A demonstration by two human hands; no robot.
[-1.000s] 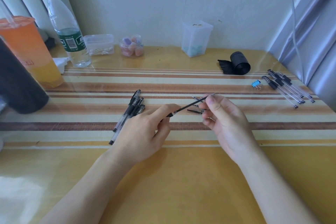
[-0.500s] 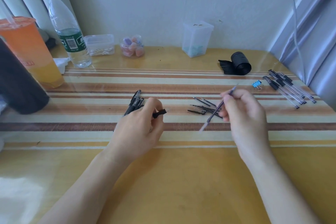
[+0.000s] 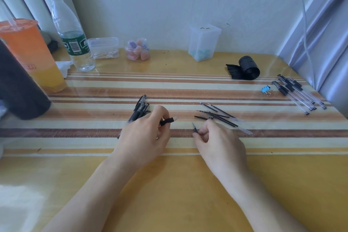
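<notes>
My left hand (image 3: 145, 137) grips a pen barrel (image 3: 168, 121) whose black grip section and clear tip stick out to the right past my fingers. My right hand (image 3: 218, 143) rests low on the table and pinches a thin black refill (image 3: 194, 128) near its pointed tip, which points up and away. The rest of that refill is hidden under my hand. Several loose black refills (image 3: 216, 114) lie just beyond my right hand. A small heap of black pens (image 3: 140, 108) lies behind my left hand.
Several clear pens (image 3: 297, 94), a blue binder clip (image 3: 265, 89) and a black bag roll (image 3: 246, 68) sit at the right. A water bottle (image 3: 72, 37), orange drink cup (image 3: 32, 52), dark cylinder (image 3: 18, 84) and small clear containers (image 3: 204, 42) line the left and back.
The refill came out of the barrel as my right hand pulled it rightward. My right hand then dropped to the table beside the loose refills. My left hand stayed put with the barrel.
</notes>
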